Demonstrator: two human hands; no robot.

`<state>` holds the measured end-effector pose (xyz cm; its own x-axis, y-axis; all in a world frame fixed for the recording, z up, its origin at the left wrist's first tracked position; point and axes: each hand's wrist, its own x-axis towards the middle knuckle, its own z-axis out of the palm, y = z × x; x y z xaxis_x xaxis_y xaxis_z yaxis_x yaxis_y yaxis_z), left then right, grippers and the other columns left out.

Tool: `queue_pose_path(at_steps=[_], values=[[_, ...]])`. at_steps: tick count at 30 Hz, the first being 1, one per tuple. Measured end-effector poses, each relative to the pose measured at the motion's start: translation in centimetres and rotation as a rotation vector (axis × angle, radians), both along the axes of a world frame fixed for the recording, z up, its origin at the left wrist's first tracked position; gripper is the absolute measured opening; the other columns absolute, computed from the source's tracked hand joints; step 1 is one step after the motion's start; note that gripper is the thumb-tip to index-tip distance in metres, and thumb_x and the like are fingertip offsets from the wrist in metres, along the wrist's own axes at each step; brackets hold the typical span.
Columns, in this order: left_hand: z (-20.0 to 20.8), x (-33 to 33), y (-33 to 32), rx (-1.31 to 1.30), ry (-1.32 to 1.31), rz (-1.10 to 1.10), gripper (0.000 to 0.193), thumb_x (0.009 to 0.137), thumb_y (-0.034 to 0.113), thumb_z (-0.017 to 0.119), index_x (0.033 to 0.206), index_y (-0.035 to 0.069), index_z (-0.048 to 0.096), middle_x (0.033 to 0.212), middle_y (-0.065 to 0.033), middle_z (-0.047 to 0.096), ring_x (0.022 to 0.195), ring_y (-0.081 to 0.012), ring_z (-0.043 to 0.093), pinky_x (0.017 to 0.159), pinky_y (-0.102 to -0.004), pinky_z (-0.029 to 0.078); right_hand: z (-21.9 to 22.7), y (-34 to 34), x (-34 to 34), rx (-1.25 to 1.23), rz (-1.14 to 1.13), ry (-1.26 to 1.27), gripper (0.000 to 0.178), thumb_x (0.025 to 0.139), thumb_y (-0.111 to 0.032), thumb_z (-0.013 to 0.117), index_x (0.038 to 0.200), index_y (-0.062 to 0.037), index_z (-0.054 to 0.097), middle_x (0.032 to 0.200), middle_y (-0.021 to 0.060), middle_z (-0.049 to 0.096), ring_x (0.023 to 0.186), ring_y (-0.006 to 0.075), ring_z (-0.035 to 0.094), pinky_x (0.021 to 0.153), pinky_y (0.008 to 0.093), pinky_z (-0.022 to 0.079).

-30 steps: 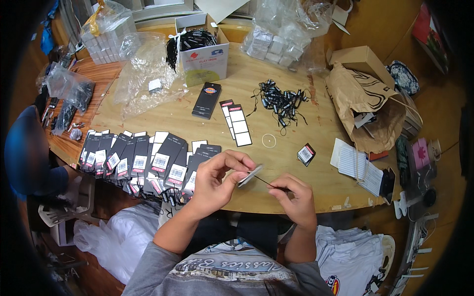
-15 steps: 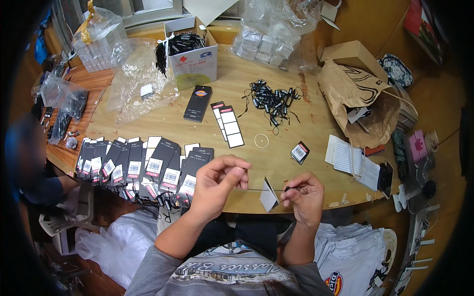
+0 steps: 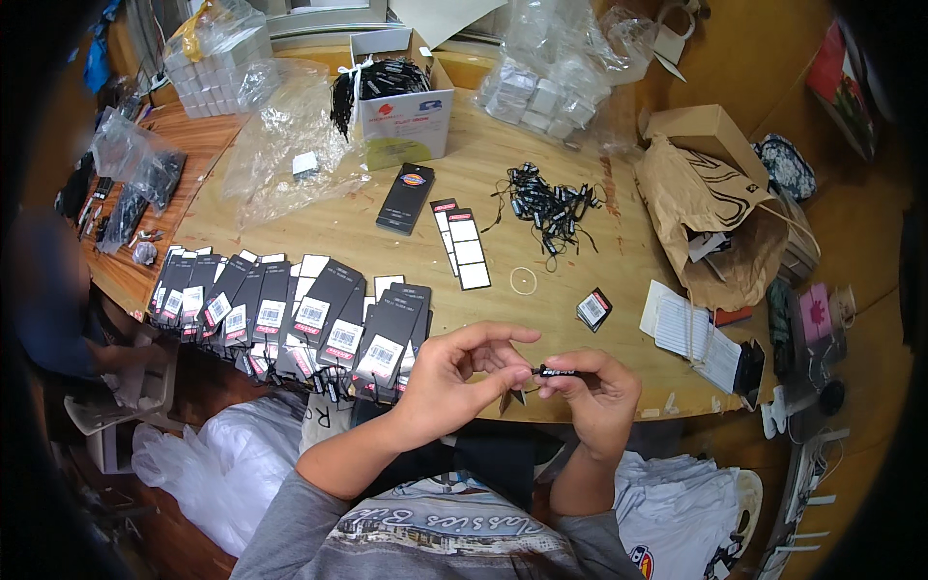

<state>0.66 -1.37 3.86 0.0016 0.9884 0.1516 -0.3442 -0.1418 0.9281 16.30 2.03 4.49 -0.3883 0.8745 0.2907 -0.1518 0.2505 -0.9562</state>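
A black hang-tag string (image 3: pixel 558 372) with a small lettered plastic lock is between my two hands, over the front edge of the table. My right hand (image 3: pixel 601 401) is closed, pinching the lock between thumb and fingers. With its thumb and a bent finger, my left hand (image 3: pixel 464 377) grips the string's end beside the lock, its index finger stretched out above. A small card tag (image 3: pixel 512 400) hangs below, mostly hidden behind my left fingers. Left of my left hand lie overlapping rows of black hang tags (image 3: pixel 396 319) with white barcode stickers, strings dangling over the edge.
A tangle of black strings (image 3: pixel 549 205) lies mid-table, near strips of white stickers (image 3: pixel 471 253), a rubber band (image 3: pixel 523 281) and a small tag stack (image 3: pixel 594 309). Behind stand a box of strings (image 3: pixel 411 121) and plastic-bagged bundles; a paper bag (image 3: pixel 715 217) is right. A person sits left.
My hands have come together. The string, stretched between them before, is now bunched up at the lock, and the hanging card tag has slipped mostly behind my left fingers. The view has shifted slightly.
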Motion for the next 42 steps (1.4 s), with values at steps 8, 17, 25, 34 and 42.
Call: queue_pose_path(at_steps=[8, 17, 25, 34, 42], values=[[0.2, -1.1, 0.4, -0.017, -0.013, -0.152, 0.044, 0.068, -0.007, 0.060, 0.109, -0.004, 0.044, 0.072, -0.0074, 0.057, 0.067, -0.0103, 0.056, 0.063, -0.0202, 0.045, 0.6, 0.1, -0.1, 0.024, 0.109, -0.024, 0.012, 0.072, 0.011, 0.054, 0.081, 0.0050, 0.058, 0.075, 0.0116, 0.059, 0.064, 0.0139, 0.057, 0.058, 0.0217, 0.047], [0.2, -1.1, 0.5, 0.000, -0.164, -0.268, 0.053, 0.065, -0.008, 0.062, 0.113, -0.003, 0.039, 0.074, -0.0078, 0.054, 0.069, -0.0098, 0.055, 0.062, -0.0195, 0.046, 1.1, -0.2, -0.2, -0.064, 0.218, 0.030, 0.010, 0.069, 0.011, 0.056, 0.078, 0.0058, 0.058, 0.070, 0.0114, 0.059, 0.059, 0.0146, 0.057, 0.055, 0.0218, 0.047], [-0.6, -2.0, -0.3, 0.246, 0.221, -0.099, 0.049, 0.066, 0.012, 0.067, 0.108, 0.002, 0.044, 0.087, -0.0033, 0.053, 0.080, -0.0101, 0.051, 0.070, -0.0230, 0.038, 2.1, -0.8, -0.9, -0.031, 0.265, -0.033, 0.012, 0.067, 0.014, 0.054, 0.075, 0.0058, 0.059, 0.065, 0.0119, 0.058, 0.053, 0.0141, 0.056, 0.048, 0.0209, 0.045], [-1.3, -5.1, -2.5, 0.087, -0.138, -0.667, 0.047, 0.066, 0.022, 0.069, 0.101, -0.004, 0.050, 0.081, -0.0037, 0.053, 0.079, -0.0107, 0.047, 0.071, -0.0244, 0.037, 6.5, -1.1, -4.1, 0.096, 0.505, -0.154, 0.014, 0.065, 0.014, 0.054, 0.075, 0.0058, 0.059, 0.064, 0.0116, 0.058, 0.047, 0.0107, 0.052, 0.042, 0.0183, 0.040], [2.8, -13.4, -6.5, 0.454, 1.071, 0.417, 0.028, 0.054, -0.005, 0.059, 0.081, 0.004, 0.058, 0.076, -0.0082, 0.049, 0.075, -0.0239, 0.050, 0.064, -0.0307, 0.041, 6.7, -2.3, -9.8, 0.508, 0.513, -0.139, 0.023, 0.064, 0.011, 0.056, 0.083, -0.0008, 0.059, 0.070, 0.0104, 0.057, 0.056, 0.0182, 0.055, 0.047, 0.0246, 0.044]])
